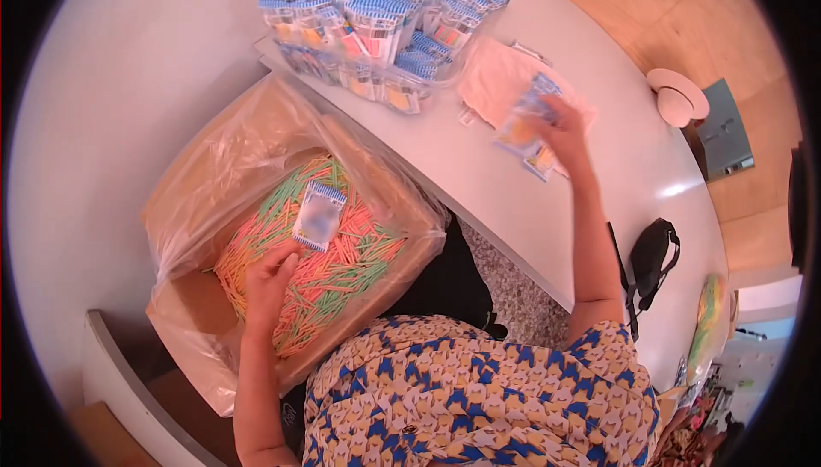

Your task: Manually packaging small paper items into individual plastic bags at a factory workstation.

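Clear plastic lines the cardboard box (184,210) that stands low at the person's left side, and the box is filled with a heap of thin sticks (329,274) in green, orange and pink. On top of this heap rests the left hand (269,283); its fingers (286,255) are curled and pinch the lower edge of a small clear packet (318,215) with a blue striped top, which stands up just above the fingers, over the sticks. The right hand (564,132) is stretched out over the white desk (513,202), well apart from the left one. Its fingers (547,121) are bent around a few more small packets (526,129) of the same kind, which lie under and to the left of the fingers, partly on a pale cloth or paper sheet (496,78); the picture is blurred here, so I cannot tell if the fingers grip the packets or only press on them. Beyond the right fingers, toward the far edge of the desk, lies a big pile of filled packets (385,14) with blue striped tops. Near the right elbow, a black strap or pouch (654,253) lies on the desk. The person wears a shirt (479,390) with a blue and yellow pattern.
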A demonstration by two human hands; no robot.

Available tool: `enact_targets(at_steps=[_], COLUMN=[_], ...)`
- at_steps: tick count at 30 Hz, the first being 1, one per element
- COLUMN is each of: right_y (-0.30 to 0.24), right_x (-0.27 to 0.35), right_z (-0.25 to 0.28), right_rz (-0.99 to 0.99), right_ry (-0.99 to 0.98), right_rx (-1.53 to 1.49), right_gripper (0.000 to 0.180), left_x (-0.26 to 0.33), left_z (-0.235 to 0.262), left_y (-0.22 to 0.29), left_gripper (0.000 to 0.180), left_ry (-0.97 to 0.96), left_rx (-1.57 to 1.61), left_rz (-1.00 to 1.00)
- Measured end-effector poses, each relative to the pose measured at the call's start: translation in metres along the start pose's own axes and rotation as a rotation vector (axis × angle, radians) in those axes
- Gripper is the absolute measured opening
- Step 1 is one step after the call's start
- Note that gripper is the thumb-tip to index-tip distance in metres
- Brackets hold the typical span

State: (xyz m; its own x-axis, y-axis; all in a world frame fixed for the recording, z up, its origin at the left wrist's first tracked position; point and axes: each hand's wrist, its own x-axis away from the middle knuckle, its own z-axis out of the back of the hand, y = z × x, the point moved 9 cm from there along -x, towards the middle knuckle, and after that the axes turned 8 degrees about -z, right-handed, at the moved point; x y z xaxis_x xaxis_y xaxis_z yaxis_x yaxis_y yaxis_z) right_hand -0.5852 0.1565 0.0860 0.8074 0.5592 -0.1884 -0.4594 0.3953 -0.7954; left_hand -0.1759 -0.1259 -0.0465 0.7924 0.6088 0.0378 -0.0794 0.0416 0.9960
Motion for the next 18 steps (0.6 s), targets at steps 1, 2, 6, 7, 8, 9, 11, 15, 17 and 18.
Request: enact_targets(at_steps=[1, 2, 6, 7, 8, 9, 11, 15, 17, 18], right_y=[0.021, 0.038, 0.042, 0.021, 0.013, 0.002, -0.013, -0.051, -0.068, -0.078], right_x=[-0.004, -0.006, 0.01, 0.018, 0.02, 0.025, 0.035, 0.05, 0.055, 0.059], right_z=[0.021, 0.032, 0.037, 0.034, 0.03, 0.033, 0.036, 0.026, 0.016, 0.006], right_rz=[-0.055, -0.099, 0.079, 0.189, 0.197, 0.22, 0.233, 0.375, 0.419, 0.465], right_ry=[0.05, 0.014, 0.171, 0.253, 0.236, 0.311, 0.383, 0.398, 0.39, 0.371], right_rx=[0.045, 0.091, 0.668, 0.718, 0.692, 0.664, 0.629, 0.619, 0.618, 0.582], right_gripper=[0.031, 0.033, 0.036, 0.035, 0.035, 0.033, 0.032, 0.029, 0.028, 0.027], left_x=[-0.003, -0.009, -0.043, -0.052, -0.064, -0.073, -0.082, -0.088, -0.089, -0.09], left_z=[-0.002, -0.009, -0.024, -0.032, -0.035, -0.037, -0.036, -0.017, -0.006, -0.005], left_y=[0.002, 0.008, 0.02, 0.023, 0.011, 0.001, -0.015, -0.045, -0.053, -0.049], left_gripper=[0.025, 0.023, 0.031, 0.037, 0.043, 0.048, 0.053, 0.052, 0.039, 0.039], left_ry=[-0.045, -0.106, -0.036, -0.001, 0.026, 0.047, 0.149, 0.232, 0.285, 0.283], left_rx=[-0.146, -0.295, -0.802, -0.995, -1.062, -1.126, -1.209, -0.978, -0.83, -0.83], left_rz=[0.005, -0.017, -0.279, -0.374, -0.308, -0.244, -0.093, -0.052, -0.073, -0.068])
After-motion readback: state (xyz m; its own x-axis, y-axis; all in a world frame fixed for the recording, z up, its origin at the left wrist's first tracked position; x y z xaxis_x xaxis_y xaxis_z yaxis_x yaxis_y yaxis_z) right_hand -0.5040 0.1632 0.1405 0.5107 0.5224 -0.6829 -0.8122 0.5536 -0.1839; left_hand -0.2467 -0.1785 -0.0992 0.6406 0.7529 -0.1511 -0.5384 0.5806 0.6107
